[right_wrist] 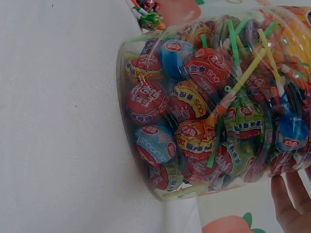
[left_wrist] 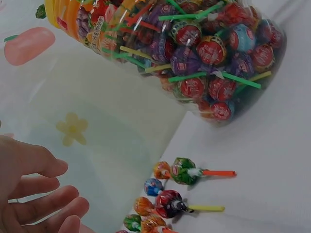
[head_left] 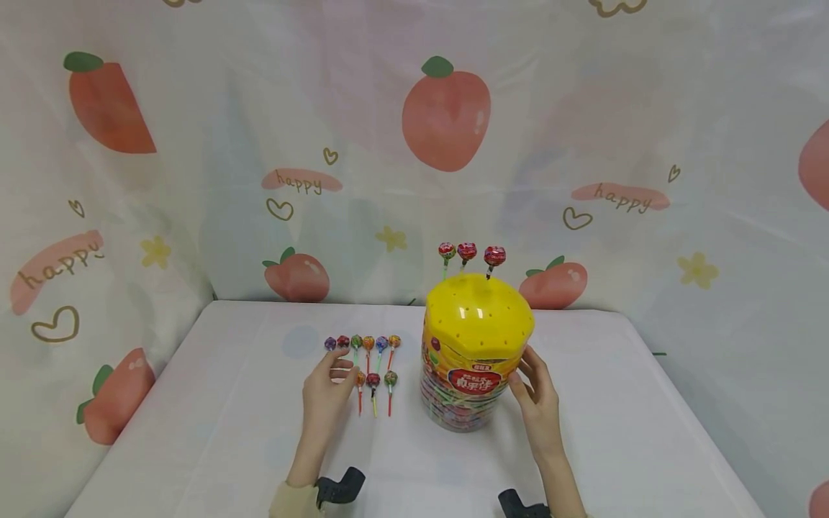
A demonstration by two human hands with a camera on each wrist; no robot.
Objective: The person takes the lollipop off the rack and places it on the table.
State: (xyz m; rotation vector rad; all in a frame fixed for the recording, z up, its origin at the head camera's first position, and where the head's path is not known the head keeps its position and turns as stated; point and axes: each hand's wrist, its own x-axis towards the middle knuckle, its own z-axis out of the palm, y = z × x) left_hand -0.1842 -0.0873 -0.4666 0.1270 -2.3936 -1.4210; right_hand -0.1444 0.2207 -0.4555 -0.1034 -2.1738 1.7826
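Observation:
A clear jar (head_left: 465, 399) full of wrapped lollipops, with a yellow lid (head_left: 479, 316), stands upright on the table. Three lollipops (head_left: 467, 251) stick up from the lid. My right hand (head_left: 537, 399) touches the jar's right side with its fingers and thumb; fingertips show at its wall in the right wrist view. Left of the jar lie two rows of lollipops; the front row has three, including a green-wrapped one (left_wrist: 184, 171). Over the left end of these rows hovers my left hand (head_left: 329, 388), fingers loosely bent, nothing seen between them. It hides some of the sticks.
A white cloth covers the table (head_left: 622, 432). Behind it hangs a curtain (head_left: 363, 93) printed with peaches and the word happy. Black wrist straps (head_left: 341, 486) sit on both forearms.

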